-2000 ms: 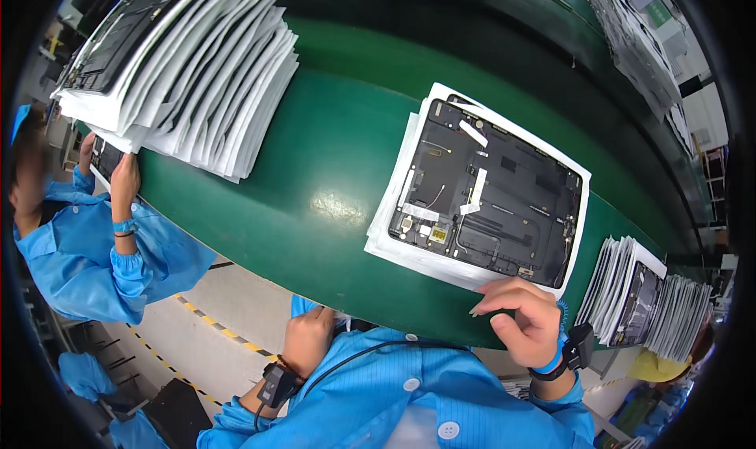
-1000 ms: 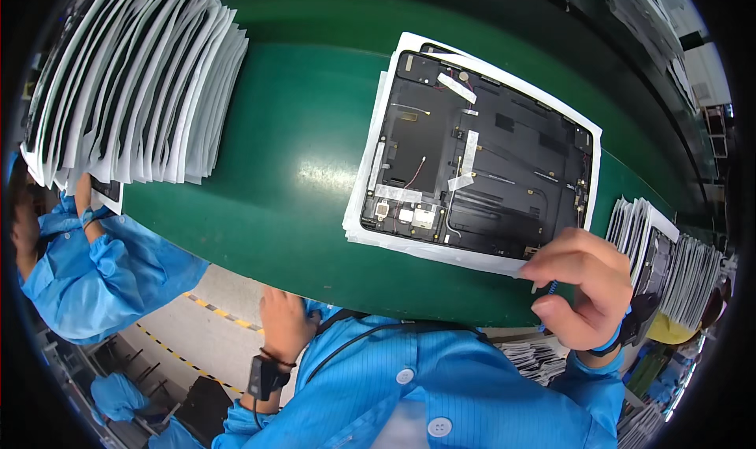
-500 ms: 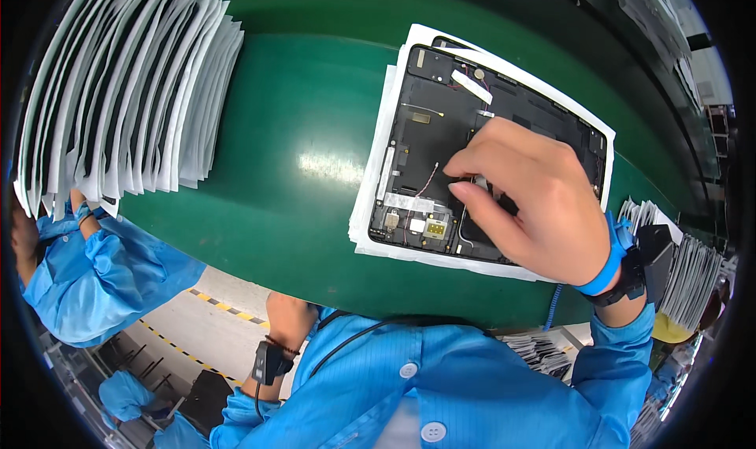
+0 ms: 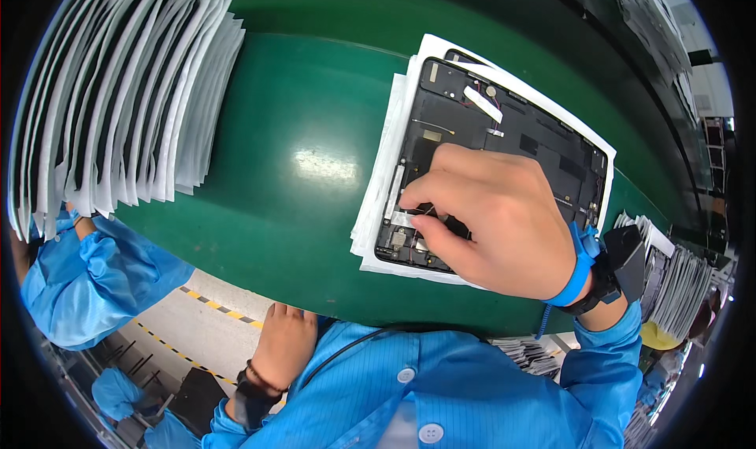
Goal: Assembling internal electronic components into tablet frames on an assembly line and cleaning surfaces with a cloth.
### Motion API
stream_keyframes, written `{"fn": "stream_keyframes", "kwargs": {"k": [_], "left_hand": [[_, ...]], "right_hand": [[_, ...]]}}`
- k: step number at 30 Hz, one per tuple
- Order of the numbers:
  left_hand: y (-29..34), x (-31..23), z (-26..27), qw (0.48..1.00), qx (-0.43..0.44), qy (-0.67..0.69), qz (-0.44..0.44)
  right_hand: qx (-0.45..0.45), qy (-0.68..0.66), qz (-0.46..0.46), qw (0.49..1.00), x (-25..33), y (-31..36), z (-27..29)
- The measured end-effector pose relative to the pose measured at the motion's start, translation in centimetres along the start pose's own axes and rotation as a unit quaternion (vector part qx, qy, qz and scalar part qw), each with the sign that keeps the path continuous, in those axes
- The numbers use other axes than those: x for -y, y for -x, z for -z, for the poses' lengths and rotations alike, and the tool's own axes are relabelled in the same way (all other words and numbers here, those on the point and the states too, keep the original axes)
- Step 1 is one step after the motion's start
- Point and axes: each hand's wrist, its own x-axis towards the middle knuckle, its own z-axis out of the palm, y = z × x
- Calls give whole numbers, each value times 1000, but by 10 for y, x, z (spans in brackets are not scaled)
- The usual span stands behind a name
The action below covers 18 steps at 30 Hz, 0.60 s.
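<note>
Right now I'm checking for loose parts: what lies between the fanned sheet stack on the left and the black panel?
Head view: only bare green belt lies between the sheet stack and the black panel.

I work on an electronics assembly line in a factory: a long green conveyor belt runs before me, stacks of white-wrapped panels wait on it, and a co-worker beside me wears the same blue smock as mine.

Head-worn fisheye, steeply down, close over green belt
</note>
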Motion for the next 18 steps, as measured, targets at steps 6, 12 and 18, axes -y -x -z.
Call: {"fn": "stream_keyframes", "kwargs": {"k": [6, 12, 18], "left_hand": [[-12, -3, 110, 874, 60, 441, -192], [-67, -26, 130, 906, -344, 216, -117], [-100, -29, 124, 893, -342, 289, -40]], "right_hand": [[29, -14, -16, 999, 3, -8, -2], [43, -44, -39, 997, -1, -9, -2], [69, -32, -65, 995, 0, -15, -2]]}}
